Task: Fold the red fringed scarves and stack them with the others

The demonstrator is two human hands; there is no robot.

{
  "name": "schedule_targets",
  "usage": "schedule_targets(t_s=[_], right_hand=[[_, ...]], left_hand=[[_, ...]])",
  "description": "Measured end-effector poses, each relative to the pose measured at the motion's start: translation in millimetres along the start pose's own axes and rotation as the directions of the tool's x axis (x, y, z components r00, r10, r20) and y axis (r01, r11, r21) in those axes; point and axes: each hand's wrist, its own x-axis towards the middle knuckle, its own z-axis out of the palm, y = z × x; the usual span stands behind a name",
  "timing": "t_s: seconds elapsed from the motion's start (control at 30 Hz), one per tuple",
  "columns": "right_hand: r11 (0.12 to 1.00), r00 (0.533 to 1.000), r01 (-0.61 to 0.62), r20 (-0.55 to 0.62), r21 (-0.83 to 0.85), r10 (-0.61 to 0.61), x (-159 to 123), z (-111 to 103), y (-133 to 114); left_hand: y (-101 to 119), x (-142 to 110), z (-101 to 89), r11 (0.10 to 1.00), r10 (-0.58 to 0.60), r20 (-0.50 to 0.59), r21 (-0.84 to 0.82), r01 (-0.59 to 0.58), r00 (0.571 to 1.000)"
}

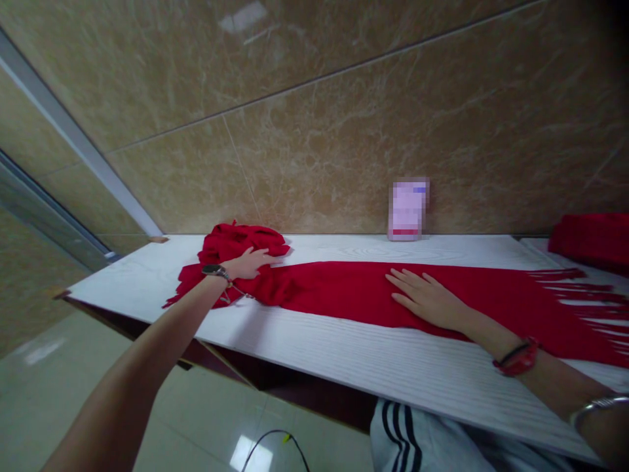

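A long red scarf (339, 292) lies lengthwise along the white table, its fringed end spread at the right and its other end bunched in a heap at the left. My right hand (427, 298) rests flat on the smooth middle stretch, fingers spread. Over at the bunched part, my left hand (247, 264) lies palm down with its fingers extended, touching the cloth. Under that left palm the scarf is wrinkled. Neither hand is wrapped round the fabric.
A blurred pinkish-white card or box (407, 210) stands against the marbled tile wall. More folded red cloth (590, 242) sits at the far right. The white tabletop (304, 334) has open shelves beneath its front edge. A dark cable (275, 432) loops near the floor.
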Motion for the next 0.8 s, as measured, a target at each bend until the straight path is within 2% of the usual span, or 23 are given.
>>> schedule_targets(t_s=[0.07,0.13,0.23,0.3,0.33,0.37,0.53,0.63,0.7,0.73,0.77,0.8], right_hand=[[1.0,1.0,-0.002,0.007,0.003,0.002,-3,-1,3],[1.0,1.0,-0.006,0.021,0.002,0.006,-7,-3,7],[1.0,0.999,-0.012,0.033,0.003,0.012,-13,-5,14],[1.0,0.999,-0.02,0.039,0.013,0.019,-15,-5,17],[1.0,0.999,-0.024,0.044,0.019,0.023,-16,-6,18],[0.999,0.998,-0.029,0.05,0.025,0.027,-16,-6,19],[0.997,0.997,-0.062,0.042,0.055,0.06,-14,-8,17],[0.996,0.998,-0.015,-0.057,0.093,0.021,-12,-15,13],[0.983,0.986,0.097,-0.147,0.154,-0.074,-12,-22,7],[0.967,0.975,0.165,-0.179,0.195,-0.13,-12,-26,3],[0.944,0.964,0.226,-0.196,0.239,-0.182,-13,-30,-1],[0.92,0.955,0.273,-0.196,0.282,-0.223,-14,-34,-5]], left_hand=[[2,3,6.8,1.0,-0.021,0.044,0.011,0.02,0.999],[-5,-1,4.7,0.991,-0.13,-0.049,0.033,0.132,0.99],[-23,-15,-10.2,0.941,-0.308,-0.256,0.061,0.333,0.916],[-29,-25,-18.2,0.9,-0.384,-0.343,0.066,0.43,0.857],[-30,-29,-19.5,0.89,-0.396,-0.361,0.074,0.45,0.844],[-29,-32,-18.7,0.887,-0.395,-0.368,0.085,0.453,0.842],[-11,-45,0.8,0.912,-0.333,-0.287,0.142,0.384,0.898],[6,-54,6.3,0.88,-0.4,-0.297,0.142,0.454,0.867],[26,-55,4.8,0.88,-0.394,-0.316,0.141,0.454,0.863],[41,-52,3.2,0.905,-0.346,-0.308,0.141,0.402,0.886],[57,-48,1.6,0.944,-0.251,-0.284,0.141,0.299,0.925],[75,-42,0.1,0.988,-0.07,-0.237,0.117,0.1,0.969]])
